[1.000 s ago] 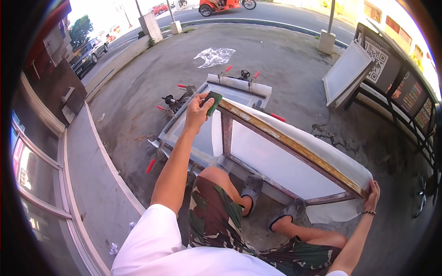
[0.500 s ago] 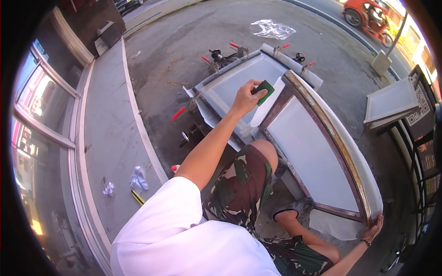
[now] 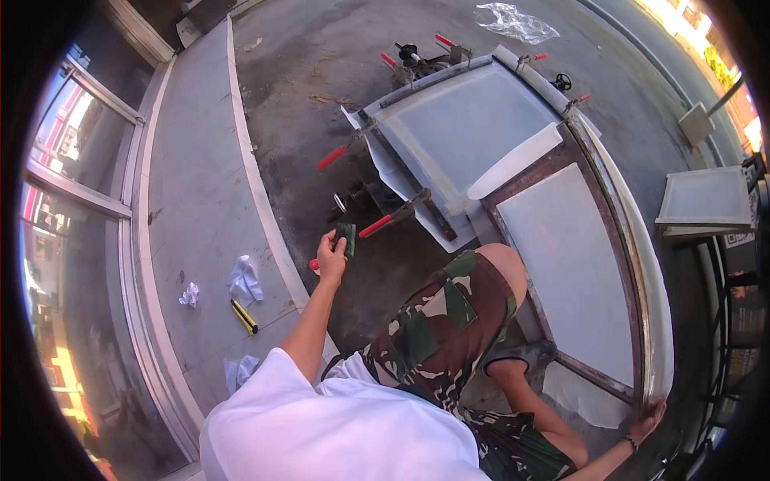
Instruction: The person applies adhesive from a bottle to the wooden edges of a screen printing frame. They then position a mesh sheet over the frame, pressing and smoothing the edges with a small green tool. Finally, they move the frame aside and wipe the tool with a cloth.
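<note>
A: Layout? Clock from view centre, left to right.
B: Glass door (image 3: pixel 88 204) at 9. Grey ledge (image 3: pixel 200 192) next to it. On the ledge: paper wad (image 3: pixel 189 295) and white scrap (image 3: pixel 245 282) between 8 and 9, yellow cutter (image 3: pixel 244 317) at 8, second scrap (image 3: pixel 239 373) nearer 7, just beside the shirt (image 3: pixel 321 425).

A: Left hand?
B: Left hand (image 3: pixel 331 258) just off centre toward 9. Thumb and fingers gripping the green pad (image 3: pixel 346 239). Pad is well apart from the frame; red clamp handle (image 3: pixel 375 226) near it, at its 2.

A: Red bit by the fingers?
B: Red knob (image 3: pixel 314 264), at the hand's 8. Partly hidden, can't tell what it's on.

A: Middle?
B: Camo shorts (image 3: pixel 437 313) at 5. Clamped panel (image 3: pixel 473 120) at 1, red-handled clamps round its edges. Clear plastic (image 3: pixel 517 22) on the floor past it, also 1.

A: Frame?
B: Frame (image 3: pixel 628 248) at 3, tilted, beside the bent knee. White sheet (image 3: pixel 655 305) along its outer edge.

A: Right hand?
B: Right hand (image 3: pixel 646 422) at 4, on the frame's near corner. Can't tell if the fingers close round it. Bracelet (image 3: pixel 631 442) on the wrist.

A: Far right?
B: White-faced board (image 3: pixel 706 199), a touch above 3.
</note>
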A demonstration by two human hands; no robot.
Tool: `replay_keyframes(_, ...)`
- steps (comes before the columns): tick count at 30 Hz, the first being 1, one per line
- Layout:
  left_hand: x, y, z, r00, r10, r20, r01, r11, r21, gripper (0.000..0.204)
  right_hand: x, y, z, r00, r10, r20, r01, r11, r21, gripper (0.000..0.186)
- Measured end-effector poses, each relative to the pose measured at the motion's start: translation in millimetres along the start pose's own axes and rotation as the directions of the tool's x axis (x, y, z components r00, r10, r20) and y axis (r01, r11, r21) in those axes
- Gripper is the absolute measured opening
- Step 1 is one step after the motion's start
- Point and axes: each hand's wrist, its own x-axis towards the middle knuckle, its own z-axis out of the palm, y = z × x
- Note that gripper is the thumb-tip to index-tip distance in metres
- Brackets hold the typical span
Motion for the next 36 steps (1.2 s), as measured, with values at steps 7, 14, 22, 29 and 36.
replay_keyframes(7, 143, 1, 82, 0.995, 0.004, 0.1, -0.059, 0.831, 0.554, 0.022, -10, -3, 20, 0.983, -0.042, -0.178, 0.041, 0.999, -0.013, 0.012)
replay_keyframes(14, 161, -28, 123, 0.937, -0.347, 0.037, 0.255, 0.753, 0.607, 0.031, -20, -16, 45, 0.996, -0.06, -0.072, 0.062, 0.998, 0.015, 0.011)
replay_keyframes(22, 104, 166, 179, 0.813, 0.556, 0.17, -0.581, 0.795, 0.175, 0.025, -22, -16, 49, 0.995, -0.098, -0.03, 0.102, 0.982, 0.159, 0.008)
replay_keyframes(29, -1, 409, 332, 0.378, 0.508, 0.774, -0.593, 0.775, -0.219, 0.055, -31, -28, 73, 0.99, -0.135, -0.043, 0.14, 0.982, 0.128, 0.015)
replay_keyframes(36, -39, 495, 389, 0.248, -0.195, 0.949, -0.653, 0.69, 0.312, 0.069, -34, -37, 77, 0.977, -0.192, -0.09, 0.199, 0.977, 0.075, 0.024)
